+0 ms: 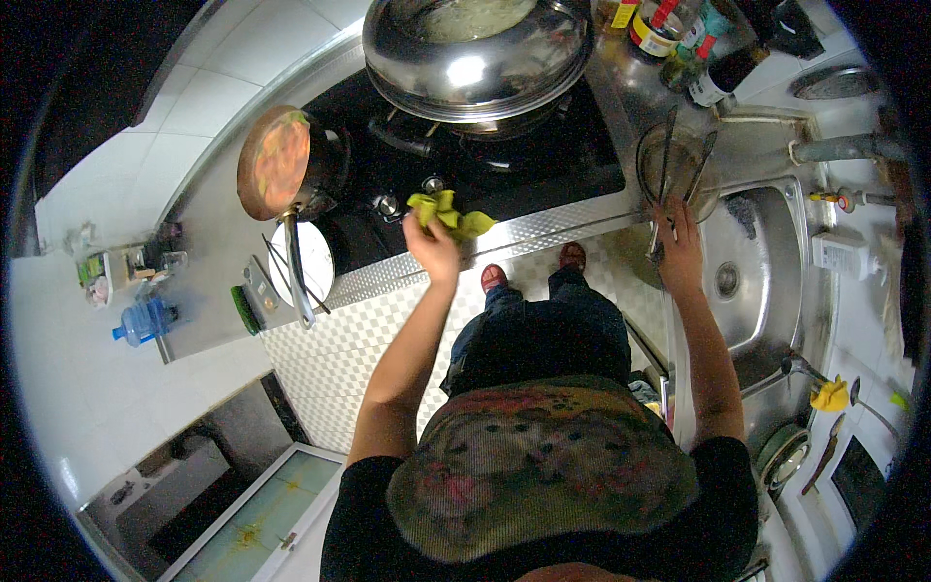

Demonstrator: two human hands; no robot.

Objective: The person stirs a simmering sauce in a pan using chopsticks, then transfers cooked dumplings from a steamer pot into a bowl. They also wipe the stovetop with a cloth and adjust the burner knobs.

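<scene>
My left hand point(435, 249) grips a crumpled yellow-green cloth point(444, 212) over the front edge of the black cooktop point(574, 174), near its knobs point(387, 206). My right hand point(681, 251) holds dark-armed tongs point(662, 164), or a similar utensil; their arms spread apart over a clear bowl point(678, 142) on the steel counter. Part of the utensil is hidden by my fingers. To the right of this hand lies the steel sink point(753, 284). A large lidded steel pan point(476, 73) stands on the back of the cooktop.
At the left, a frying pan point(275, 164) with orange-and-green contents has its handle point(298, 269) above a white plate point(320, 254) with chopsticks. A cucumber point(245, 309) lies near the counter edge. Bottles and jars point(658, 33) crowd the back right. A faucet point(800, 365) reaches over the sink.
</scene>
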